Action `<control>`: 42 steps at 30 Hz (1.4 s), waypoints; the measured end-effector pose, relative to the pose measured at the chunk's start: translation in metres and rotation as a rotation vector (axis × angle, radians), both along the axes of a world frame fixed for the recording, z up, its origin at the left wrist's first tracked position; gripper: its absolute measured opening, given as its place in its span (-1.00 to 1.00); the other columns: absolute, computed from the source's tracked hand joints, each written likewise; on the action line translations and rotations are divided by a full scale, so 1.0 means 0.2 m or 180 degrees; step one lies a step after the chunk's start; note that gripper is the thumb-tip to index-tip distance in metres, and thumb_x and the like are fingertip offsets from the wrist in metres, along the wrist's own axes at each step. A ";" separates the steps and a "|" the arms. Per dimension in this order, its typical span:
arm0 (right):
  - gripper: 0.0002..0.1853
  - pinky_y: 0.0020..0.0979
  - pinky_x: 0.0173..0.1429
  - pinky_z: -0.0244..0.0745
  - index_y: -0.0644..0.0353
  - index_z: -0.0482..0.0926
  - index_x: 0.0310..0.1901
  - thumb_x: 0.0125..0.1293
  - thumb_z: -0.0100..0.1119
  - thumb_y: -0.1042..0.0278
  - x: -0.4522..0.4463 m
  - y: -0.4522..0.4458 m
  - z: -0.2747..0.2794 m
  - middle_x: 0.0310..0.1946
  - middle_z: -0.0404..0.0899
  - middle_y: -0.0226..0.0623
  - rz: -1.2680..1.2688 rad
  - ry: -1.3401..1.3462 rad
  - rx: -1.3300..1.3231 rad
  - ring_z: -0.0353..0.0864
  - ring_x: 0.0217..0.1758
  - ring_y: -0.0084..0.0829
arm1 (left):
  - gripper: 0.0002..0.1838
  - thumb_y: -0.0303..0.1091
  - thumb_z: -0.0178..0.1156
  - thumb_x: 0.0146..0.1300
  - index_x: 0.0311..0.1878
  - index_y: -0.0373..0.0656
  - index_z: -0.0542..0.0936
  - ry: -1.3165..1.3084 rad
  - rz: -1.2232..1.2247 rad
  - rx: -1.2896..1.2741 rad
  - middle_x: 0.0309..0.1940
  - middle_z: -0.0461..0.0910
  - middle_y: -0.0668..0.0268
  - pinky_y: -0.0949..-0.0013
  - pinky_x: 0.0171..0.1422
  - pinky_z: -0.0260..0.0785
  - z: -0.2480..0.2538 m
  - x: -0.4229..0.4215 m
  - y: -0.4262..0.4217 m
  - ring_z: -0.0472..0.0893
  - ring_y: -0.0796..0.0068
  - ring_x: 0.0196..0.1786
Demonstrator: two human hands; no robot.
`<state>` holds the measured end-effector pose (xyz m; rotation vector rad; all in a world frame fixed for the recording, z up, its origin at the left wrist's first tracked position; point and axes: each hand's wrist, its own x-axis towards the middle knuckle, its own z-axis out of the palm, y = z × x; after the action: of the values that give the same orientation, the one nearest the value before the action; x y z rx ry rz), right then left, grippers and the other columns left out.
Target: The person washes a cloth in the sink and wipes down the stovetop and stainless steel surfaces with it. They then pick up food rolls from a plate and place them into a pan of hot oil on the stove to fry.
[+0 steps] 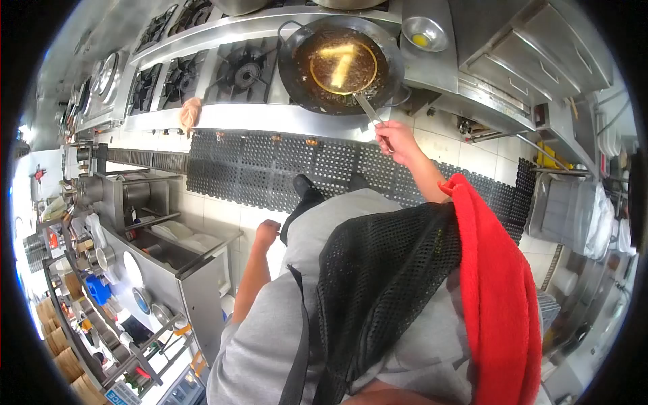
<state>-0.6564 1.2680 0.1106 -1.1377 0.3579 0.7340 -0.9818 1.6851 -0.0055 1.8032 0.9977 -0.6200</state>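
My right hand (397,142) is closed around the metal handle of a skimmer (366,106), whose round rim lies in a large dark wok (295,74) on the stove. Dark, bubbling oil (317,50) fills the wok's middle. Within the skimmer's ring are elongated golden pieces of food (343,71), lying at an angle to each other. My left hand (268,231) hangs low by my left side, apart from the stove. Its fingers look curled in, with nothing visible in them.
Right of the wok, a metal bowl (432,32) holds something yellow. Several burners (244,65) line the stove to the left. A crumpled tan cloth (190,113) hangs over its front edge. Black perforated matting (256,162) covers the floor. A steel work unit (196,297) stands behind at left.
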 end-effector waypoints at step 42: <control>-0.54 -0.18 -0.22 0.66 0.31 0.68 -0.18 0.48 0.14 -0.04 -1.12 -0.35 -0.38 -0.24 0.74 -0.06 0.2473 -0.0366 -0.4665 0.77 -0.31 -0.17 | -0.80 -0.26 0.21 0.26 -0.28 -0.14 0.76 -0.0471 -0.1501 -0.0216 -0.38 0.72 0.16 0.17 -0.30 0.51 -0.82 0.47 1.09 0.69 0.25 -0.39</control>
<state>-0.8809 1.1980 0.0348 -2.7890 0.3351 1.0785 -0.8884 1.9028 -0.1696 2.0037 0.4442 -0.7799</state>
